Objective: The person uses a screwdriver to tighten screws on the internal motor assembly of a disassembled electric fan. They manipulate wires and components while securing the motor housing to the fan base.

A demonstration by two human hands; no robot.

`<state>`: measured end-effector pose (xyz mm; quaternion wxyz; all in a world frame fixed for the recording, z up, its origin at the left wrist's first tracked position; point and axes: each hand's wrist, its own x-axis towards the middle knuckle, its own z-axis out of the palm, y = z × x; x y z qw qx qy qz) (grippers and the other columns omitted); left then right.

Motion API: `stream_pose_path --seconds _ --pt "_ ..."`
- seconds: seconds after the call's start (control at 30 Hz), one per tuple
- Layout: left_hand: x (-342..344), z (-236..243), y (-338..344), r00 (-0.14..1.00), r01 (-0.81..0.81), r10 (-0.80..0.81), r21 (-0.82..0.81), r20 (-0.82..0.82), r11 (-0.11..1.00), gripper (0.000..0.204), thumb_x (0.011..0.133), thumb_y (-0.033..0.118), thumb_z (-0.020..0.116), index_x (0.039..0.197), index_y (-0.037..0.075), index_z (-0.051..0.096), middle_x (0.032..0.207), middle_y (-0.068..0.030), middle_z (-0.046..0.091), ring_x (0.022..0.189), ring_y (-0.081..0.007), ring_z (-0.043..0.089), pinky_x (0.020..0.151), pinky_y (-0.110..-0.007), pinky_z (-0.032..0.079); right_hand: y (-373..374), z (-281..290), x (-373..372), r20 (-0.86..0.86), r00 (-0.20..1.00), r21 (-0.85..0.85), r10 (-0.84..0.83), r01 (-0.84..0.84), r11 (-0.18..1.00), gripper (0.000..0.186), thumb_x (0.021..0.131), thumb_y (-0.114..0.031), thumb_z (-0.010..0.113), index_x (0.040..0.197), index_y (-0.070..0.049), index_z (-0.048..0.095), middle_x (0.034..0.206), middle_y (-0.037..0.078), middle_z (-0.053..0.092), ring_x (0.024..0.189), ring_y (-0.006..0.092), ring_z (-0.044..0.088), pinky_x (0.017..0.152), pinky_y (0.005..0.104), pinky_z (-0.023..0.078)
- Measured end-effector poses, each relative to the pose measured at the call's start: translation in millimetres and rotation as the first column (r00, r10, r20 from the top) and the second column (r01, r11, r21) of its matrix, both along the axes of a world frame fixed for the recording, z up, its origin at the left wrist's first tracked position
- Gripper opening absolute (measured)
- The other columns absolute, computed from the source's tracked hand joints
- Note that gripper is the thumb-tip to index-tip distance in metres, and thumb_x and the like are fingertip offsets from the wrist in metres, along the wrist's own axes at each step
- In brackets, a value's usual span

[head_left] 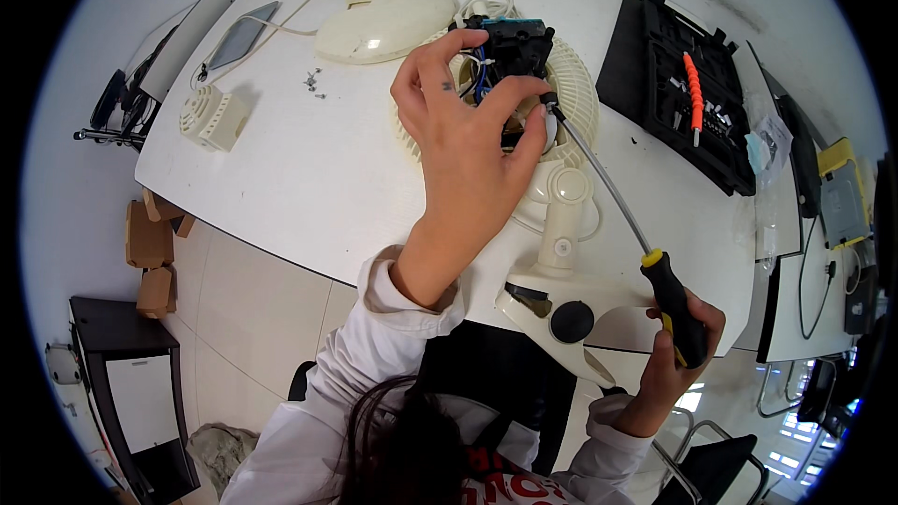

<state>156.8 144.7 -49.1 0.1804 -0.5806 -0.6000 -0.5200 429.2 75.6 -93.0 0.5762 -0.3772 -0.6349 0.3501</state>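
Observation:
A cream desk fan lies with its round grille (585, 84) on the table and its stand (564, 234) pointing toward me. Its back is uncovered, showing a black motor unit (520, 45) with blue and white wires. My left hand (468, 126) grips this unit, thumb and fingertips around a small black part at its right side. My right hand (678, 355) is closed around the yellow-and-black handle of a screwdriver (603, 178). The long shaft slants up to that black part, beside my left thumb; the exact contact of its tip is hidden.
A cream rear cover (385, 21) and several loose screws (314, 82) lie left of the fan. Farther left stand a slotted cream housing (213, 119) and a grey tablet-like object (245, 36). At right, an open black tool case (687, 84) holds bits and an orange flexible shaft (693, 93).

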Motion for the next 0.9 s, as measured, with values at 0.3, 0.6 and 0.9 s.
stream_pose_path --seconds 0.3,0.6,0.9 --pt "0 1 -1 1.0 -0.001 0.001 -0.005 0.02 1.0 0.019 0.074 0.011 0.074 0.091 0.018 0.074 0.133 -0.0146 0.046 0.126 -0.0357 0.031 0.105 -0.047 0.024 -5 17 -6 0.407 0.913 0.309 -0.027 -0.11 0.945 0.05 0.076 -0.015 0.083 0.119 -0.014 0.056 0.118 0.025 0.064 0.107 0.039 0.062 0.088 0.0447 0.052" --pt "-1 1 -1 1.0 0.0 0.0 0.006 0.011 1.0 0.018 0.075 0.011 0.075 0.092 0.018 0.075 0.132 -0.0127 0.048 0.126 -0.0339 0.032 0.104 -0.046 0.024 -29 44 -11 0.635 0.772 0.143 0.016 -0.138 0.98 0.052 0.071 -0.004 0.083 0.116 -0.01 0.058 0.074 0.011 0.065 0.065 0.0235 0.061 0.061 0.03 0.049" --pt "-2 3 -3 1.0 -0.001 0.001 0.007 0.005 1.0 0.021 0.073 0.011 0.077 0.092 0.019 0.078 0.132 -0.0105 0.051 0.126 -0.0313 0.035 0.105 -0.045 0.024 -35 38 -35 0.246 0.937 0.001 0.249 -0.257 0.966 0.049 0.075 -0.026 0.083 0.115 -0.005 0.064 0.086 0.015 0.062 0.075 0.0248 0.06 0.062 0.0311 0.046"
